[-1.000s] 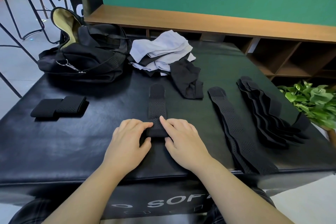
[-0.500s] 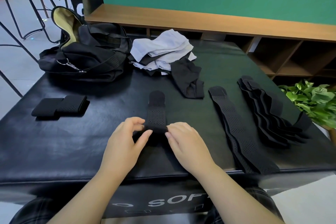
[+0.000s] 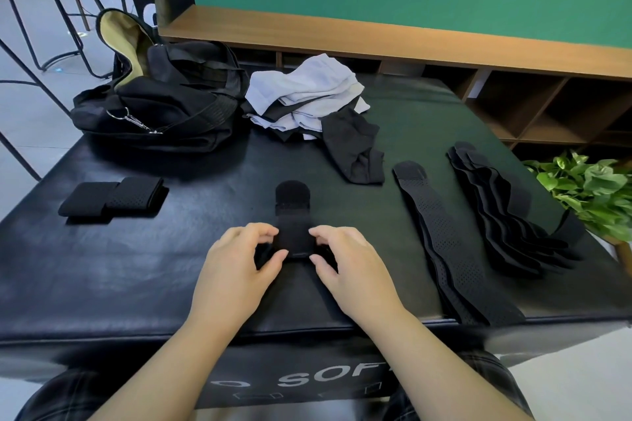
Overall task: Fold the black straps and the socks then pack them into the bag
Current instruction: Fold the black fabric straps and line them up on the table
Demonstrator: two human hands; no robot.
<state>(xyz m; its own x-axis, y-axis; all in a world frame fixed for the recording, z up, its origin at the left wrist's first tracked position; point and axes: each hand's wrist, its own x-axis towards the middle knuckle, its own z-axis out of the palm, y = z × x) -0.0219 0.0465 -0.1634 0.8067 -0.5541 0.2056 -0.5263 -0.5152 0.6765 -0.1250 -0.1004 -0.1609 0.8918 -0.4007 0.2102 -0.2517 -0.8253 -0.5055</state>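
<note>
Left hand (image 3: 236,263) and right hand (image 3: 352,263) pinch rolled strap (image 3: 294,232) edges; soft, light, springy; tab end at 12 o'clock.

The table (image 3: 102,270) under the hands was padded, smooth, glossy black leatherette. The strap (image 3: 293,215) between the hands was matt black perforated cloth. Beyond the left hand, the bag (image 3: 164,113) was matt black fabric with a shiny metal clip (image 3: 131,120). The far shelf (image 3: 376,34) was smooth wood.
</note>
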